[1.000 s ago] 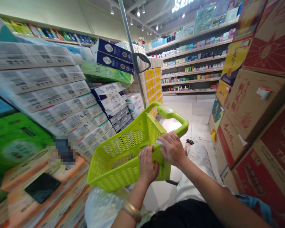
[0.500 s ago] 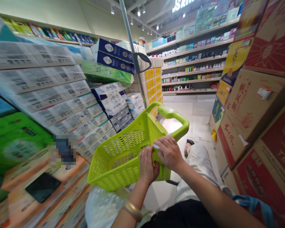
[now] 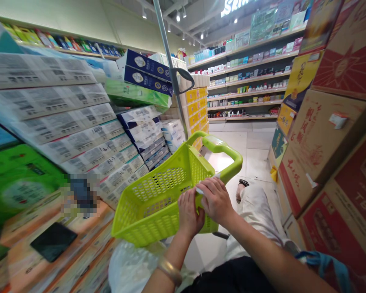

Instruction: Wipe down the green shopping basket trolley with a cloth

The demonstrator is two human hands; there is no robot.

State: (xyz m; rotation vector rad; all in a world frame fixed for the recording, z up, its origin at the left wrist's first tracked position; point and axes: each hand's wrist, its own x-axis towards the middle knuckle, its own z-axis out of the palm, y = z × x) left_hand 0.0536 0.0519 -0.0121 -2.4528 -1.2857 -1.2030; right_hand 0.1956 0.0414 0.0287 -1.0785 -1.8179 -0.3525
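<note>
A lime-green plastic shopping basket [image 3: 152, 224] with perforated sides and a looped handle [image 3: 236, 160] stands tilted in front of me. My left hand [image 3: 190, 213], a gold bangle at its wrist, has its fingers wrapped over the near right rim, thumb tucked below. Close beside it, my right hand [image 3: 216, 200] closes over the same edge near the foot of the handle. Small pale bits show at its fingertips and behind its knuckles; what they are I cannot make out. Little but the basket's perforated floor shows inside.
Stacked tissue packs [image 3: 79, 116] and orange cartons [image 3: 21, 260] bearing a dark flat object [image 3: 53, 242] line the left. A metal pole [image 3: 167, 44] rises behind the basket. Cardboard boxes [image 3: 326, 134] wall the right. Shelves [image 3: 247, 89] stand beyond the tiled floor [image 3: 256, 158].
My right hand has shifted very slightly along the rim. My left hand keeps its grip and the basket stays almost where it was.
</note>
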